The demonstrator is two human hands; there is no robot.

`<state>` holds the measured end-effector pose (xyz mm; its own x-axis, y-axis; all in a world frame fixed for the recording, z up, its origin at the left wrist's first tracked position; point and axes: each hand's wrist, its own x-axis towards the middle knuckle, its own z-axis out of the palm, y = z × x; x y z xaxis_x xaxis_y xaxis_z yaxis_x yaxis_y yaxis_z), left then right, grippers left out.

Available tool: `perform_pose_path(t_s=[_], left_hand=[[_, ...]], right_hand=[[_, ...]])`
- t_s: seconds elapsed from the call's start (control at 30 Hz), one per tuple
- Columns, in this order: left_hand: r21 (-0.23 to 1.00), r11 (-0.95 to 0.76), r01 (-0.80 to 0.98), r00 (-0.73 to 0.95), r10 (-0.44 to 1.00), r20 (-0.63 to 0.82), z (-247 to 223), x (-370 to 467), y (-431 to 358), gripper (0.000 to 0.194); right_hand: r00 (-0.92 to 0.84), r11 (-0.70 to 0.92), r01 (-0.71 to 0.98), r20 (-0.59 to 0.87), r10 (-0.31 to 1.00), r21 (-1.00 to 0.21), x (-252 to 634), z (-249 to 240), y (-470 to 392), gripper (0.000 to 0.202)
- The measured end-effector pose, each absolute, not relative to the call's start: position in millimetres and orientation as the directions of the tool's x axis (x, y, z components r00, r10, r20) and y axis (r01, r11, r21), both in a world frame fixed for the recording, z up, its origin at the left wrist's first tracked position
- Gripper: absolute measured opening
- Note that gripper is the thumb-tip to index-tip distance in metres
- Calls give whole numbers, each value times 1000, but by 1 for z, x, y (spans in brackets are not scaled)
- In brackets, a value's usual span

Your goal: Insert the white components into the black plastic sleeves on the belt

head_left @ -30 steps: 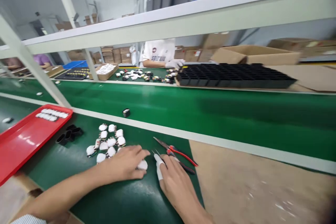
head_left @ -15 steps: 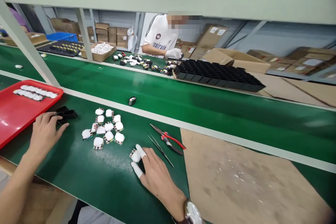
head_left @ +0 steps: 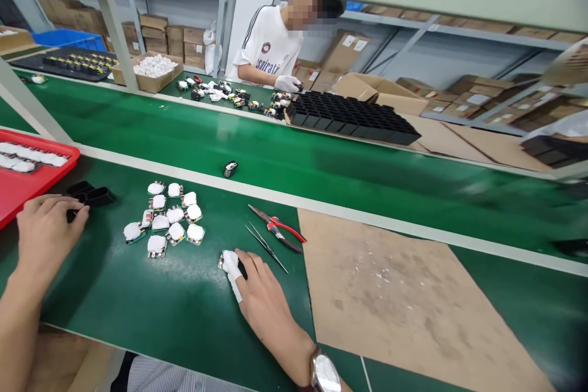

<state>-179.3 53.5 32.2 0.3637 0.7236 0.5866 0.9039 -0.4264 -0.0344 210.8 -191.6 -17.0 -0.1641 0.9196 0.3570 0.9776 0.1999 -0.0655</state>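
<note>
My left hand (head_left: 48,229) is at the left of the green bench, thumb and fingers closed on a small black plastic case (head_left: 72,214), mostly hidden by the fingers. Several more black cases (head_left: 98,196) lie just beyond it. My right hand (head_left: 264,294), with white finger covers and a wristwatch, grips a small circuit board (head_left: 225,259) topped with white material, low at the bench surface. Between the hands lies a group of similar white-topped circuit boards (head_left: 160,222). Tweezers (head_left: 267,248) and red-handled pliers (head_left: 277,228) rest beyond my right hand.
A red tray (head_left: 50,179) holding white-topped boards stands at far left. Brown cardboard (head_left: 390,294) covers the bench on the right. One black-cased piece (head_left: 230,168) sits on the green belt (head_left: 193,135). Opposite, a gloved person works beside rows of black cases (head_left: 353,116).
My left hand has closed on a black case near the others. My right fingers have come together on the circuit board. The camera view has shifted, moving the scene leftward and up.
</note>
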Motion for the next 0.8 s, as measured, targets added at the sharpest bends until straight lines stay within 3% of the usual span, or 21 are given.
perform_pose_path(t_s=[0.17,0.27,0.33,0.4,0.6,0.73,0.8], left_hand=[[142,-467,873,249,677,692,59,-151,20,20],[275,-616,739,278,649,708,67,-110,-22,13],[313,-757,573,442,607,660,60,-77,-52,4],[420,-805,420,554,594,584,46,-48,-78,6],[650,-679,341,624,681,384,12,-17,-106,4],[756,-518,400,668,729,147,10,-24,-100,70],[760,-499,417,694,714,89,5,-25,-98,82]], right_hand=[[-131,242,934,379,916,-262,216,-6,-188,44],[-96,224,932,401,911,-286,217,-6,-188,38],[-82,212,936,412,907,-280,217,-10,-189,30],[-86,219,934,419,904,-282,218,-14,-191,26],[-44,247,882,453,890,-401,222,-16,-194,47],[6,284,817,501,866,-502,220,-9,-193,45],[12,314,784,520,854,-535,216,-2,-195,46]])
